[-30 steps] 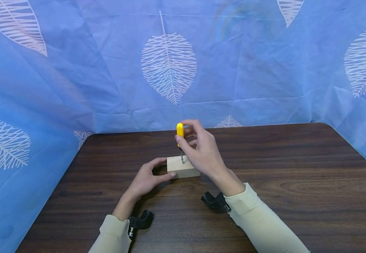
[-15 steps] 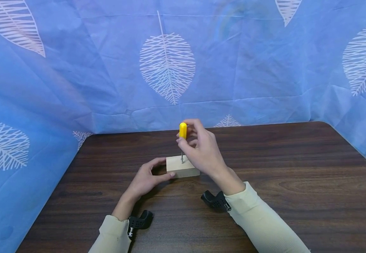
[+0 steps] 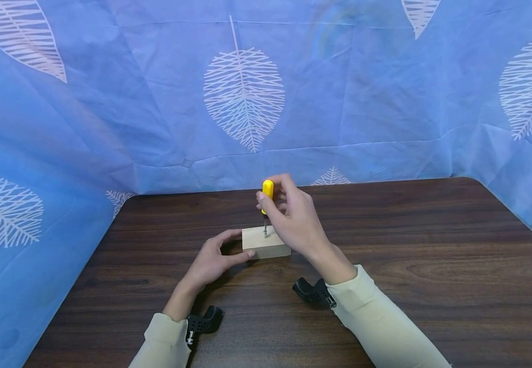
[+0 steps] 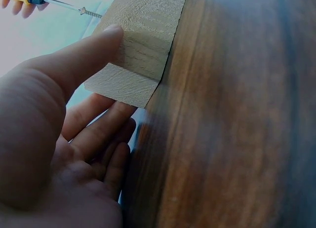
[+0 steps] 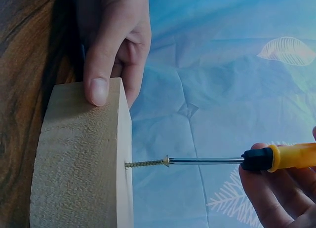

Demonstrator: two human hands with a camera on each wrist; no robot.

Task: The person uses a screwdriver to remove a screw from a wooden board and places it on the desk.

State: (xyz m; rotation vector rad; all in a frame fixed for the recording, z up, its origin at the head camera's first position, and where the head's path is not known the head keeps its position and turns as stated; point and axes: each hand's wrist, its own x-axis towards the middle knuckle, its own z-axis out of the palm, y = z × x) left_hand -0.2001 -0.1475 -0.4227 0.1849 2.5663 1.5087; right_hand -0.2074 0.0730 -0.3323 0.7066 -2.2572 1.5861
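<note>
We see a dark wood-grain surface [image 3: 431, 250], far corners rounded | we see creased blue cloth [image 3: 321, 107] beyond it and along both sides | we note white leaf prints [image 3: 245, 97] across the cloth

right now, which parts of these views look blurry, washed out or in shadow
Head view: shadow on the table beside the left hand; left wrist view: backdrop washed out at upper left, table blurred toward the right; right wrist view: threads on the screw clear.
</note>
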